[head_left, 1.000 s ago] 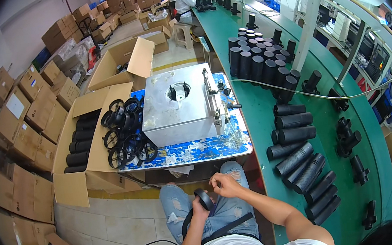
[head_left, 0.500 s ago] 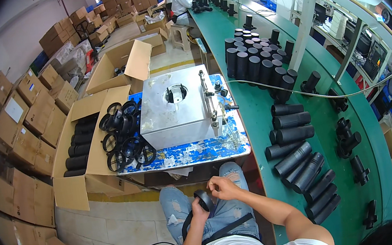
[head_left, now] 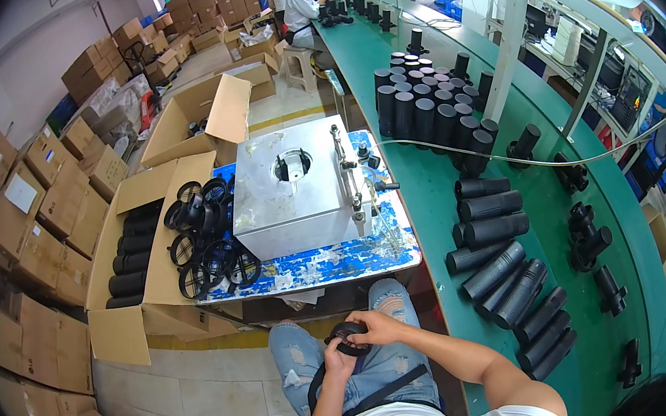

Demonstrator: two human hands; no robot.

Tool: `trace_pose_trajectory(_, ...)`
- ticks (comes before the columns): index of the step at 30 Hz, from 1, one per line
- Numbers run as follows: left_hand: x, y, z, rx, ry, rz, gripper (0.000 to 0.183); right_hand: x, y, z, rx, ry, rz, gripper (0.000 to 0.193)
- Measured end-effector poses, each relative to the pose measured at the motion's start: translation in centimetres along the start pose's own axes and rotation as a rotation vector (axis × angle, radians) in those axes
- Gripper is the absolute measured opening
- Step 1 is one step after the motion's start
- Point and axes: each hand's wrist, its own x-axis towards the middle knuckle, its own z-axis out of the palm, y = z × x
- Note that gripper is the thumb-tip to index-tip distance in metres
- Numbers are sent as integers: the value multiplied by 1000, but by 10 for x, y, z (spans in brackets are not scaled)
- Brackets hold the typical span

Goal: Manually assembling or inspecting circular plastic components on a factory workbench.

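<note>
Above my lap I hold a round black plastic ring part [head_left: 349, 338] with spokes across its opening. My left hand [head_left: 337, 361] grips its lower left side. The fingers of my right hand [head_left: 373, 328] are closed on its upper right edge and partly cover it. In front of my knees stands a square metal fixture [head_left: 294, 181] with a round hole in its top and clamps along its right side. Similar black rings [head_left: 209, 237] lie in a heap to the left of the fixture, on a worn blue board [head_left: 331, 262].
An open carton [head_left: 118, 327] of black tubes stands at the left. On the green bench [head_left: 467, 340] to my right are standing black cylinders [head_left: 424, 115] and lying black tubes [head_left: 514, 286]. A thin hose [head_left: 500, 158] crosses the bench. Two people [head_left: 299, 6] work at the far end.
My right hand has moved left and down onto the black ring part, which has tilted to show its spoked face. The view has shifted slightly.
</note>
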Motion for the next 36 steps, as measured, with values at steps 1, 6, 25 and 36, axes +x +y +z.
trace_pose_trajectory(1,0,0,-2,0,0,1,34,1,0,0,0,-1,-1,32)
trace_pose_trajectory(6,-5,3,12,8,-146,-40,33,0,5,-3,-2,51,74,27)
trace_pose_trajectory(25,-1,0,1,125,-79,-113,25,1,12,-2,-75,231,83,27)
trace_pose_trajectory(36,2,-4,-6,222,47,-188,15,0,5,-4,-127,238,57,35)
